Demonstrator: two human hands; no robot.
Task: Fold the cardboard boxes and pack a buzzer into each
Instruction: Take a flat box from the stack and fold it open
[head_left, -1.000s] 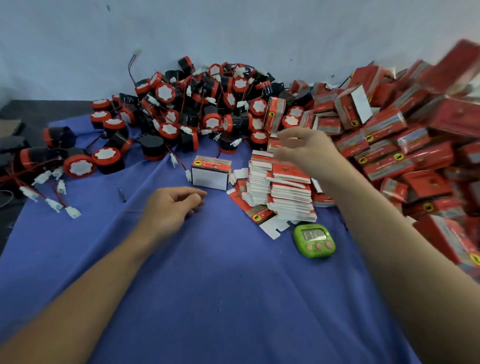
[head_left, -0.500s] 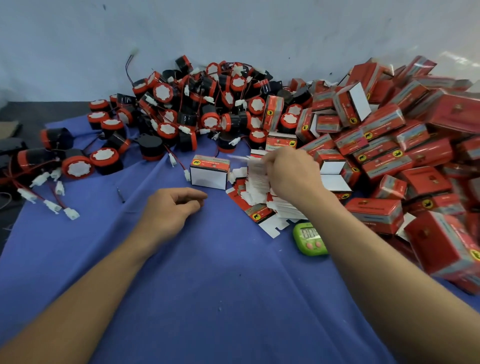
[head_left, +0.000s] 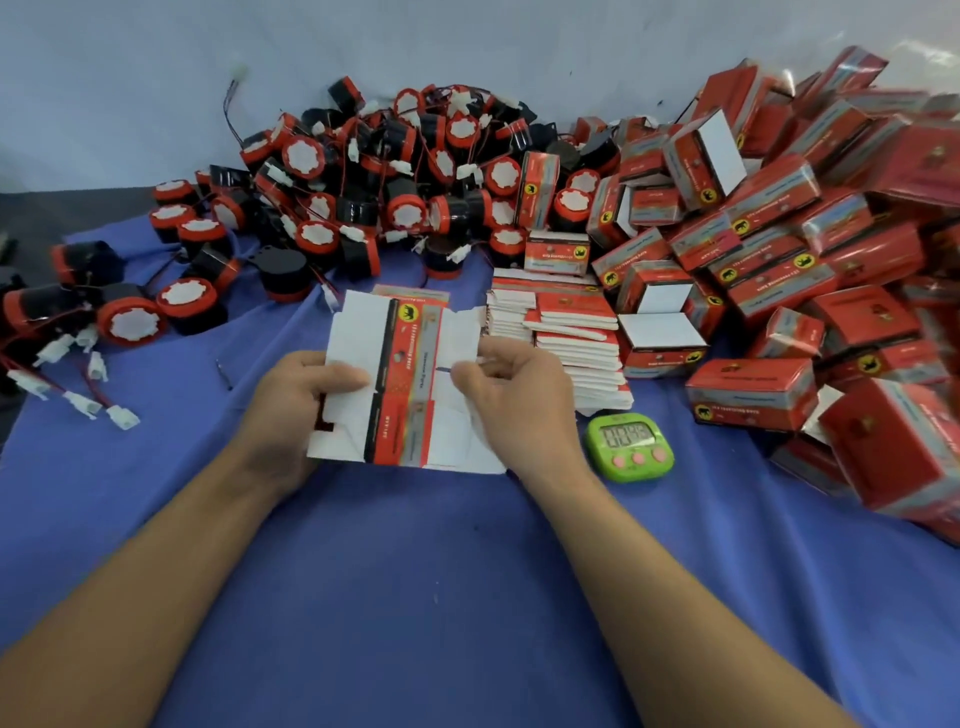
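**Flat box lifted between both hands**

Half a second before, the right hand (head_left: 514, 400) was reaching into the stack of flat boxes (head_left: 569, 332) while the left hand (head_left: 293, 410) lay loosely curled on the blue cloth (head_left: 415, 597), holding nothing. Now both hands had come together over the middle of the bench and held one flat box (head_left: 408, 384) between them. It was unfolded, with its white flaps spread to either side of the red printed panel. The left hand gripped its left flaps, thumb on top. The right hand pinched its right flap with curled fingers. The stack lay just beside the right hand. The buzzers (head_left: 363, 182) were heaped along the far edge, the folded boxes (head_left: 779, 249) toward the right edge, and the green timer (head_left: 630, 447) sat near the right wrist.
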